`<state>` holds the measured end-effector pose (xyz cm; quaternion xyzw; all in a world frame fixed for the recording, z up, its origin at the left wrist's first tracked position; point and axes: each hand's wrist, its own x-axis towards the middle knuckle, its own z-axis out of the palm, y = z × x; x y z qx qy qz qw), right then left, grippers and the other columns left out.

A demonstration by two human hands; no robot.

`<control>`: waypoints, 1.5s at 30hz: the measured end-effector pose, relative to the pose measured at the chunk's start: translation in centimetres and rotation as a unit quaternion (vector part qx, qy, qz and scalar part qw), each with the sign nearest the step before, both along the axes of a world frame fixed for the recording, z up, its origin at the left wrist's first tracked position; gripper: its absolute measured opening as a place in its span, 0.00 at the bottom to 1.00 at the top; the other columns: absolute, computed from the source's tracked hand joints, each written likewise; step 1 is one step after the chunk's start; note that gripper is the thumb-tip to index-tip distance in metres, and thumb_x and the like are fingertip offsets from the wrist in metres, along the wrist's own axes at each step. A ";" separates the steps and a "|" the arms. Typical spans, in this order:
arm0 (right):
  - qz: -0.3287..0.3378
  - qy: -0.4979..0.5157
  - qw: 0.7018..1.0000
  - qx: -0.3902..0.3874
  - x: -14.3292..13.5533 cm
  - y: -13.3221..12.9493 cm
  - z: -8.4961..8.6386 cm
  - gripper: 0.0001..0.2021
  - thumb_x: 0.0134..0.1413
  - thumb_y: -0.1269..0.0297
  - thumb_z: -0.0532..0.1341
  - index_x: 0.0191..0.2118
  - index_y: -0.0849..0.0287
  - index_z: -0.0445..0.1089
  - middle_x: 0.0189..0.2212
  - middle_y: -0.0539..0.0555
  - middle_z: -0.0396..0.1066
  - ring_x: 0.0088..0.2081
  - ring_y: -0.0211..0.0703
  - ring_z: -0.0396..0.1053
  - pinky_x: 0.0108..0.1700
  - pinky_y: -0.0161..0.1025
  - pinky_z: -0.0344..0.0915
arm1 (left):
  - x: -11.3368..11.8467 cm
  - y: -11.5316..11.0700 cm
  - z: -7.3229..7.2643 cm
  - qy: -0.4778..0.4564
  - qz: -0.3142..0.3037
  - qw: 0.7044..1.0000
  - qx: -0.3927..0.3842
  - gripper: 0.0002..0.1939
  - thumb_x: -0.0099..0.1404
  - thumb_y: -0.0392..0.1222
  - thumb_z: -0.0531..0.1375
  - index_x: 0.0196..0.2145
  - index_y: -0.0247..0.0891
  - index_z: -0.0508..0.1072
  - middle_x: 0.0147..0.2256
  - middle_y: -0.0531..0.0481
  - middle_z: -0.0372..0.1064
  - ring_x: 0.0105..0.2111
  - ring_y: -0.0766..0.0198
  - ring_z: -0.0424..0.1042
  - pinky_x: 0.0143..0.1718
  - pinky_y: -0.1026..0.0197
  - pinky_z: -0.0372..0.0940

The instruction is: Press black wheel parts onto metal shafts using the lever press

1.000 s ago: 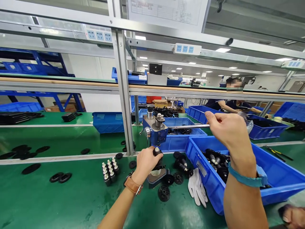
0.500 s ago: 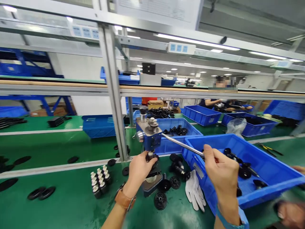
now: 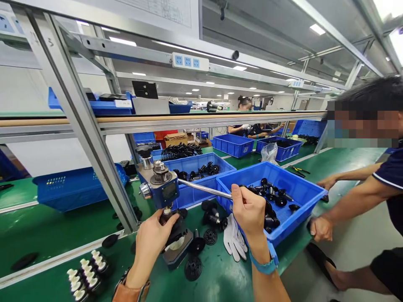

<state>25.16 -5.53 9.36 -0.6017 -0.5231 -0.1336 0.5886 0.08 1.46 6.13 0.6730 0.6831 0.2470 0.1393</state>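
A blue hand press stands on the green bench with its metal lever reaching right. My right hand is closed around the lever's end, above the near edge of a blue bin. Under the press head, my left hand grips a black part with thumb and fingers, on the press base. The part's lower side is partly hidden. Beside the base lie black discs, black shafted parts and a white glove.
A large blue bin of black parts is at the right, a second bin behind. White-topped parts stand front left. A metal post rises left of the press. A person leans on the bench at the right.
The view has swung right, so the press and both my hands appear farther left. The person at the right has come largely into view. Both my hands keep their holds.
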 end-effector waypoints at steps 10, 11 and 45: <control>-0.041 -0.164 0.981 -0.094 0.3 2.5 13.3 0.28 0.70 0.53 0.54 0.17 0.58 0.61 0.17 0.48 0.57 0.23 0.36 0.46 0.30 0.40 0.41 | 12.5 -3.0 -1.9 -0.421 -0.225 0.869 -0.129 0.18 0.61 0.59 0.62 0.34 0.40 0.69 0.20 0.56 0.65 0.19 0.63 0.66 0.23 0.63 0.58; -0.043 -0.169 0.979 -0.101 0.2 2.6 13.9 0.28 0.69 0.54 0.54 0.17 0.59 0.63 0.17 0.49 0.57 0.23 0.36 0.47 0.30 0.40 0.42 | 15.0 -2.9 -2.0 -0.485 -0.234 0.825 -0.171 0.18 0.61 0.56 0.65 0.34 0.39 0.68 0.21 0.56 0.66 0.19 0.65 0.66 0.22 0.65 0.57; 0.005 -0.096 0.990 -0.107 1.3 1.5 9.7 0.28 0.64 0.46 0.53 0.17 0.57 0.53 0.16 0.48 0.50 0.23 0.37 0.44 0.30 0.41 0.43 | 14.7 1.1 -13.6 0.212 -0.086 0.973 -0.044 0.14 0.66 0.23 0.55 0.38 0.27 0.81 0.33 0.32 0.74 0.42 0.46 0.77 0.36 0.58 0.64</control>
